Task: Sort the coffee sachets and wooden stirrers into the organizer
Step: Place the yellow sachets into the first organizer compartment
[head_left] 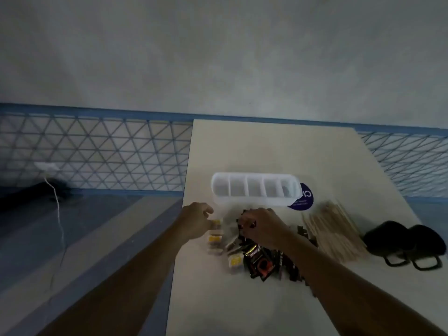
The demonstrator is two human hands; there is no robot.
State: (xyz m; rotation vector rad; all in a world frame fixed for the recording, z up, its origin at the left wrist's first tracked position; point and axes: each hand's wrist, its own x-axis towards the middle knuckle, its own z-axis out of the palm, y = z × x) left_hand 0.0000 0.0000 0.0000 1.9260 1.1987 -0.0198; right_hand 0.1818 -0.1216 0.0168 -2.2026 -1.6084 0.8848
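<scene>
On the pale table (266, 146), a white organizer (254, 189) with five compartments stands behind a bundle of wooden stirrers (335, 235) and a heap of coffee sachets (260, 259). The right hand (263, 227) curls into the heap, the left hand (196, 220) at yellow sachets; blur hides both grips.

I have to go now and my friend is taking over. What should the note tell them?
Left hand: on the yellow-and-white sachets; grip too blurred to tell.
Right hand: on the dark sachets; grip also unclear.
Organizer: beyond the hands on the table; its compartments look mostly empty, the right end one unclear.
Wooden stirrers: loose pile on the right.
Left to do: nearly all the sorting.
</scene>
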